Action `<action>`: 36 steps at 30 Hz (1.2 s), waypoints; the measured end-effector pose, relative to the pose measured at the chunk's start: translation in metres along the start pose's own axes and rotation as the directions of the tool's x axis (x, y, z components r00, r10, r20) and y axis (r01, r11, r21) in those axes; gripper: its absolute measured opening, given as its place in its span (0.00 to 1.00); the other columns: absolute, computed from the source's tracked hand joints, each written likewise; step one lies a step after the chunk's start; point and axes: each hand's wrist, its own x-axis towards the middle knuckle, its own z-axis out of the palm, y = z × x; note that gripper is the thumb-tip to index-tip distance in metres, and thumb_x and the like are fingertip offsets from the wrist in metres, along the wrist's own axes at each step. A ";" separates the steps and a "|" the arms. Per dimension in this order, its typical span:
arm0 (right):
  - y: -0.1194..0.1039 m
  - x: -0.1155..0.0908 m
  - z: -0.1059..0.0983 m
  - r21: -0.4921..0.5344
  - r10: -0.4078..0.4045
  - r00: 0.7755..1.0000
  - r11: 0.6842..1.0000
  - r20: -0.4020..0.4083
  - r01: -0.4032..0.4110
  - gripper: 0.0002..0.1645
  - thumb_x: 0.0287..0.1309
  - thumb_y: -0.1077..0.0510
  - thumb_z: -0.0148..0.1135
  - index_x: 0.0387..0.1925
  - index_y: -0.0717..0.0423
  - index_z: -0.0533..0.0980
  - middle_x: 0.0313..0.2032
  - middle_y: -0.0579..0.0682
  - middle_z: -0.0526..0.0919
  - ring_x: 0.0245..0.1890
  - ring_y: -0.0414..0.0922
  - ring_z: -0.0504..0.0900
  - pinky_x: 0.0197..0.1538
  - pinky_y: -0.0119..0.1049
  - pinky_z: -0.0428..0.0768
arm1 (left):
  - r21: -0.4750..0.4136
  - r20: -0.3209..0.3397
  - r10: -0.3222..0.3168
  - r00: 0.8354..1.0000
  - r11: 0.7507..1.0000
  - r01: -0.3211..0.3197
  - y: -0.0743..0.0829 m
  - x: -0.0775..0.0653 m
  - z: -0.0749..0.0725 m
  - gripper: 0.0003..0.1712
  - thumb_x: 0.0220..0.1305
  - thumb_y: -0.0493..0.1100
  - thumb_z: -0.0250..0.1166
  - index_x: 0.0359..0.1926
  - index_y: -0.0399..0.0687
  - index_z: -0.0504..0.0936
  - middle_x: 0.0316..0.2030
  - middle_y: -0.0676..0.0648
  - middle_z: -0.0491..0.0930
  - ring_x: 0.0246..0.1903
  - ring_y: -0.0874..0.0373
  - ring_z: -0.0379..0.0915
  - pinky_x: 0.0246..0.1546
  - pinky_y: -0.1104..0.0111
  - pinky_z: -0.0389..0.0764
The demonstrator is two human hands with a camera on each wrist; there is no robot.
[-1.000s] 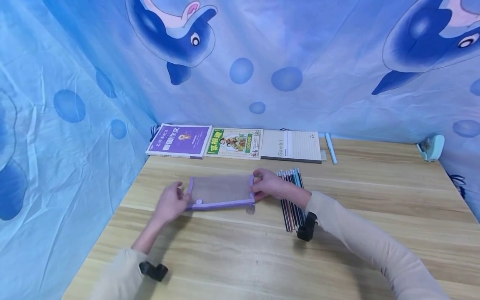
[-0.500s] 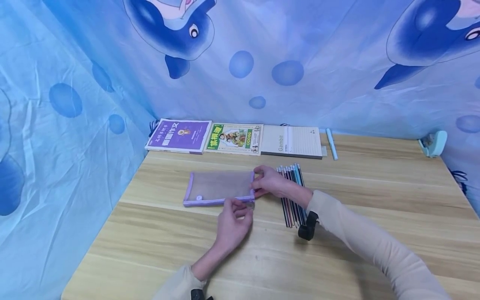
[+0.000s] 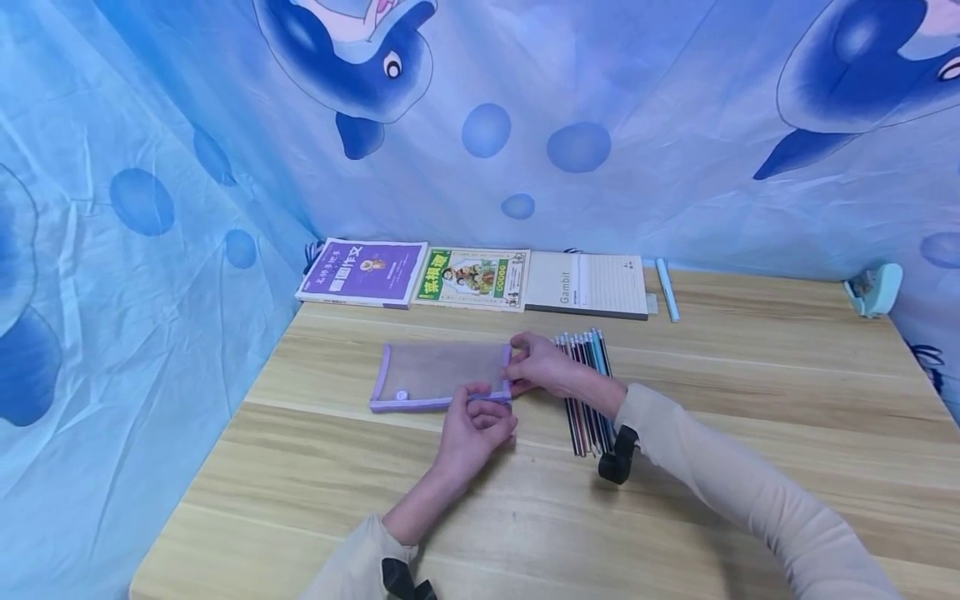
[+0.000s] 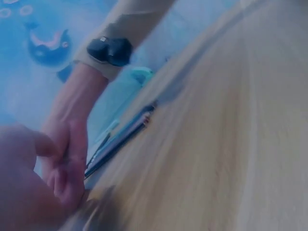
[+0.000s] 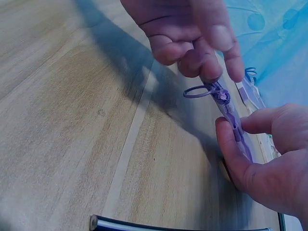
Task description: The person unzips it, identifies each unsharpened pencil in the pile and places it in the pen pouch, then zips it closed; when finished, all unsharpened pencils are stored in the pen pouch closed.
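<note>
A flat mesh zip pouch (image 3: 442,371) with purple edging and a small round button lies toward the left of the table in the head view. My right hand (image 3: 540,364) pinches its right edge between thumb and fingers; in the right wrist view that right hand (image 5: 279,154) grips the purple side. My left hand (image 3: 468,437) is at the pouch's near right corner, fingers loosely bent. Seen from the right wrist, the left fingertips (image 5: 210,71) are right at the zipper end, the thumb apart from them. A ring-shaped zipper pull (image 5: 197,91) sticks out just below them.
Several pencils (image 3: 581,408) lie in a row beneath the right forearm. Behind stand a purple book (image 3: 367,271), a green-and-cream book (image 3: 472,279), a notebook (image 3: 588,283) and a light blue pen (image 3: 667,290). A pale teal object (image 3: 876,290) sits at the back right.
My left hand has let go of the pouch's left edge and moved right to its near right corner. The right hand keeps its hold on the right edge.
</note>
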 end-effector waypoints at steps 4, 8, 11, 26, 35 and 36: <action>0.000 0.001 0.000 0.004 -0.002 1.000 1.000 -0.003 0.002 0.45 0.54 0.77 0.62 0.71 0.71 0.53 0.50 0.68 0.72 0.36 0.54 0.82 0.41 0.43 0.87 | 0.267 -0.082 0.113 0.990 0.960 -0.087 -0.005 -0.005 0.002 0.27 0.51 0.28 0.71 0.51 0.33 0.69 0.34 0.42 0.80 0.29 0.57 0.78 0.31 0.71 0.82; 0.000 0.000 0.001 0.006 -0.002 1.000 1.000 -0.003 0.002 0.45 0.55 0.77 0.62 0.71 0.71 0.53 0.50 0.68 0.72 0.37 0.54 0.83 0.41 0.43 0.87 | 0.383 -0.115 0.195 0.974 0.913 -0.138 -0.010 -0.010 0.007 0.28 0.51 0.30 0.72 0.50 0.36 0.68 0.40 0.39 0.81 0.33 0.52 0.81 0.34 0.66 0.84; 0.000 0.000 0.002 0.000 -0.006 1.000 1.000 -0.009 0.006 0.44 0.55 0.77 0.61 0.71 0.71 0.53 0.50 0.68 0.72 0.37 0.54 0.82 0.41 0.42 0.87 | 0.438 -0.119 0.241 0.963 0.883 -0.167 -0.011 -0.011 0.012 0.31 0.52 0.32 0.73 0.54 0.35 0.67 0.41 0.38 0.83 0.36 0.49 0.82 0.39 0.60 0.85; 0.003 0.001 0.002 -0.052 -0.021 1.000 0.998 -0.023 0.020 0.46 0.54 0.77 0.61 0.72 0.70 0.52 0.48 0.66 0.73 0.38 0.54 0.82 0.40 0.41 0.87 | 0.608 -0.104 0.311 0.945 0.771 -0.187 -0.013 0.006 0.017 0.30 0.49 0.31 0.69 0.54 0.35 0.68 0.25 0.50 0.84 0.26 0.57 0.82 0.28 0.63 0.83; 0.003 -0.001 0.003 -0.054 -0.048 0.999 0.997 -0.007 0.047 0.47 0.52 0.77 0.61 0.72 0.71 0.52 0.49 0.67 0.73 0.36 0.53 0.82 0.41 0.41 0.87 | 0.551 0.048 0.349 0.936 0.772 -0.316 -0.004 0.007 0.000 0.24 0.58 0.26 0.62 0.56 0.31 0.70 0.25 0.46 0.82 0.22 0.57 0.81 0.23 0.73 0.82; 0.004 -0.001 0.003 -0.052 -0.051 0.999 0.997 -0.008 0.051 0.47 0.52 0.78 0.60 0.72 0.72 0.52 0.48 0.67 0.73 0.36 0.53 0.82 0.40 0.41 0.87 | 0.573 0.062 0.371 0.927 0.747 -0.337 -0.004 0.007 -0.001 0.24 0.56 0.26 0.63 0.55 0.32 0.71 0.25 0.46 0.82 0.22 0.57 0.81 0.23 0.73 0.82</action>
